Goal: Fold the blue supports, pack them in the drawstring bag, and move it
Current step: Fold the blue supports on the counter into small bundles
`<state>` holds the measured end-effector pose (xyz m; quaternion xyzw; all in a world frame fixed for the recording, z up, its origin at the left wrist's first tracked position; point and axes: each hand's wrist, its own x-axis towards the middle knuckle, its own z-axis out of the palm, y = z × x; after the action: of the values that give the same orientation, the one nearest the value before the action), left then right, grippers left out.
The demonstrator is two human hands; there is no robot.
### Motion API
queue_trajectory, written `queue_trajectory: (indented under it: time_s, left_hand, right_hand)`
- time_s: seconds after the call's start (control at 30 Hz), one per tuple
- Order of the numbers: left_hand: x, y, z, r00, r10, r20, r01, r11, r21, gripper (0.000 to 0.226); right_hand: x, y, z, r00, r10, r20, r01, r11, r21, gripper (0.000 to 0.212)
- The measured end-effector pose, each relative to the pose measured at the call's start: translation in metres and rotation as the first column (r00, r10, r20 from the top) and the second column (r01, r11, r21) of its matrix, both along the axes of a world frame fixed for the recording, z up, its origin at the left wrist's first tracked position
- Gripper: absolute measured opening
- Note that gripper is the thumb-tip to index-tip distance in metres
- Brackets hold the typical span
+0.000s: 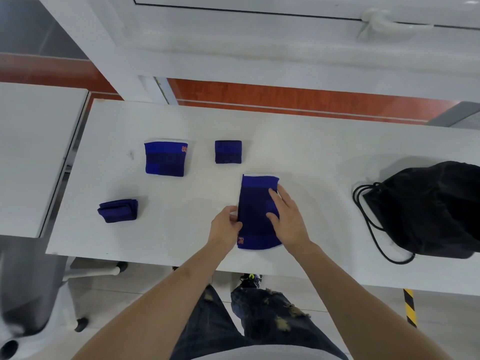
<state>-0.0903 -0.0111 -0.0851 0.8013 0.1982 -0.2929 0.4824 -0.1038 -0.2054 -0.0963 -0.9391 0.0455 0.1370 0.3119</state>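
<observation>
Two hands on the long support, axis near to far

Both hands flank the unfolded blue support (255, 211), which lies on the table (324, 152) with its long axis running near to far. Left hand (225, 227) pinches the left edge near the near end. Right hand (285, 214) rests flat on top, fingers straight, gripping nothing. Likely fold direction: near end over far end. Drawstring bag (428, 211) lies well apart to the right, nearer the right hand. Three other blue supports lie to the left and farther off.
</observation>
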Motion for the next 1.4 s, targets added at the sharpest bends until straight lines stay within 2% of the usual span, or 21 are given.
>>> queue_trajectory:
  time_s: [0.1,0.27,0.37,0.53,0.67,0.87,0.97,1.03,1.1,1.17,1.23,1.33,1.4]
  left_hand:
    - [0.000,0.002,0.001,0.999,-0.027,0.035,0.026,0.999,0.028,0.041]
    - [0.000,0.002,0.001,0.998,-0.054,0.044,0.052,0.997,0.054,0.039]
    - [0.000,0.001,0.000,0.998,-0.042,0.039,0.039,0.998,0.059,0.033]
    - [-0.002,-0.003,0.000,0.998,-0.034,0.060,0.029,0.997,0.076,0.028]
    - [-0.004,-0.010,0.002,0.996,0.021,0.082,-0.025,0.999,0.044,0.027]
    - [-0.002,-0.016,0.006,0.998,0.031,0.063,-0.029,0.999,-0.024,0.039]
    - [-0.001,-0.014,0.006,0.996,0.093,0.016,-0.091,0.991,-0.095,0.045]
    - [0.002,-0.010,0.006,0.992,0.123,-0.019,-0.124,0.980,-0.155,0.049]
    - [0.006,-0.006,0.008,0.979,0.180,-0.092,-0.199,0.941,-0.274,0.051]
    - [0.010,-0.003,0.012,0.942,0.253,-0.223,-0.323,0.865,-0.384,0.048]
    - [0.015,0.000,0.012,0.894,0.293,-0.339,-0.421,0.809,-0.411,0.044]
    - [0.019,0.003,0.011,0.855,0.293,-0.428,-0.486,0.739,-0.466,0.037]
    - [0.019,0.004,0.013,0.868,0.264,-0.420,-0.459,0.749,-0.477,0.033]
  right_hand:
    - [0.002,-0.001,-0.001,1.000,0.022,0.016,-0.022,1.000,-0.001,0.065]
    - [0.007,0.000,-0.003,0.999,0.009,-0.048,-0.012,0.997,-0.074,0.066]
    - [0.008,0.001,-0.006,0.998,-0.010,-0.056,0.007,0.998,-0.057,0.066]
    - [0.002,-0.003,-0.018,0.992,-0.115,-0.043,0.114,0.993,-0.018,0.050]
    - [-0.001,-0.005,-0.020,0.989,-0.146,-0.035,0.146,0.989,-0.020,0.046]
    - [0.004,-0.008,-0.017,0.989,-0.125,-0.082,0.128,0.991,0.027,0.045]
    - [0.001,-0.019,-0.014,0.990,-0.114,-0.084,0.125,0.981,0.145,0.037]
    - [-0.009,-0.033,-0.016,0.998,-0.057,-0.010,0.058,0.979,0.197,0.037]
    - [-0.020,-0.050,-0.018,0.996,0.075,0.056,-0.082,0.986,0.145,0.050]
    - [-0.029,-0.063,-0.020,0.974,0.219,0.057,-0.220,0.975,0.028,0.063]
    - [-0.034,-0.065,-0.021,0.951,0.308,0.033,-0.306,0.951,-0.048,0.072]
    - [-0.033,-0.058,-0.020,0.938,0.323,0.125,-0.314,0.945,-0.089,0.068]
    - [-0.030,-0.053,-0.018,0.943,0.249,0.222,-0.242,0.968,-0.061,0.058]
